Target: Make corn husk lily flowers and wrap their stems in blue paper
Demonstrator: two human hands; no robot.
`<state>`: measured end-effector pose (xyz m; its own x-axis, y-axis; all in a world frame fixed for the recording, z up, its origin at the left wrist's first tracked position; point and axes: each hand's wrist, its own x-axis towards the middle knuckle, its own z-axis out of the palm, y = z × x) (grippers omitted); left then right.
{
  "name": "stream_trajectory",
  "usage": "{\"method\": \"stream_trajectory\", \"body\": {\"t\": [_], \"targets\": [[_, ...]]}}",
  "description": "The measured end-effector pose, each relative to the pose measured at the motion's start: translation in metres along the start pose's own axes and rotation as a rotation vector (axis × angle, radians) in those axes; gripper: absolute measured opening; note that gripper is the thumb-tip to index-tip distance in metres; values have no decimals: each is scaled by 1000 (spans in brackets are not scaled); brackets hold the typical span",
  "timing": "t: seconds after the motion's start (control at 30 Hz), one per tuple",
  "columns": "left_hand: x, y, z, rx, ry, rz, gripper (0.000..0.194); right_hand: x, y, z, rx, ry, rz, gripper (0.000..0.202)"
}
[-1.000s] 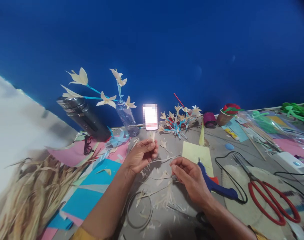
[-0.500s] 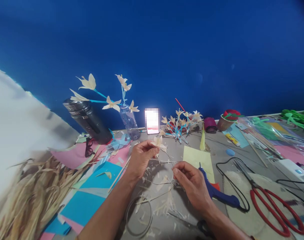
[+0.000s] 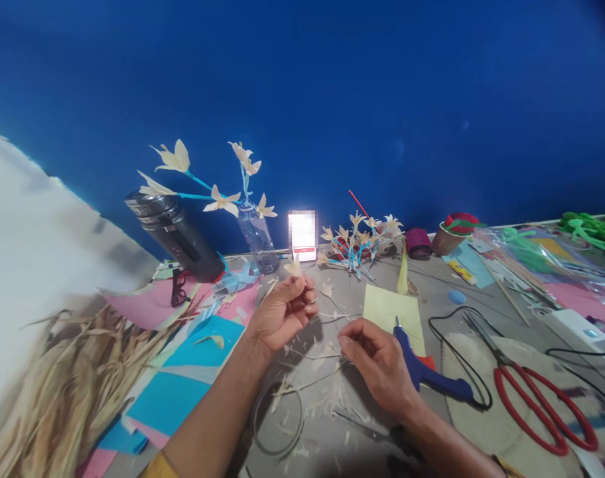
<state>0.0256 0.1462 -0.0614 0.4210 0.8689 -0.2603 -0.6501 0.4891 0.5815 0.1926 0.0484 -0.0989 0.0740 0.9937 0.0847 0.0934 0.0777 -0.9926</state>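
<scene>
My left hand (image 3: 285,312) is palm-up, pinching a pale cream petal-like piece (image 3: 293,267) between thumb and fingertips. My right hand (image 3: 377,362) grips a thin wire stem (image 3: 336,318), which slants up and left. At the stem's top sits a small cream flower part (image 3: 327,289), apart from the left fingertips. Beneath the hands lie loose wires and many husk scraps (image 3: 327,348). A coil of wire (image 3: 255,425) rests on the table near my left forearm. Right of my right hand is a dark blue glue gun (image 3: 432,378), partly hidden by it.
Red-handled scissors (image 3: 531,405) lie on a pale mat at right. Dried husks (image 3: 44,392) and blue paper (image 3: 168,401) are at left. Behind stand a black flask (image 3: 183,242), a clear bottle (image 3: 257,239) with husk flowers, a lit phone (image 3: 302,236) and a flower bunch (image 3: 357,249).
My left hand has moved slightly left and turned palm-up, away from the stem, with the cream piece in its fingers. The right hand has shifted slightly left, still gripping the stem.
</scene>
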Motion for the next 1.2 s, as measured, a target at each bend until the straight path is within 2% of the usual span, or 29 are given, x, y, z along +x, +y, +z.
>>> {"method": "stream_trajectory", "body": {"t": [0.17, 0.43, 0.63, 0.9, 1.2], "targets": [[-1, -1, 3, -64, -22, -55, 25, -1, -6, 2, -38, -2, -23, 19], [-2, -8, 3, -52, -45, -64, 21, 0, -6, 1, -53, -4, -15, 19], [-2, -10, 5, -81, -21, -63, 23, -1, -6, 0, -65, -33, -19, 18], [-1, -12, 4, -127, -63, -64, 36, 0, -8, 1, -51, -18, 1, 20], [1, -14, -4, -139, -114, -56, 24, -1, -11, 0, -32, -14, 15, 20]]}}
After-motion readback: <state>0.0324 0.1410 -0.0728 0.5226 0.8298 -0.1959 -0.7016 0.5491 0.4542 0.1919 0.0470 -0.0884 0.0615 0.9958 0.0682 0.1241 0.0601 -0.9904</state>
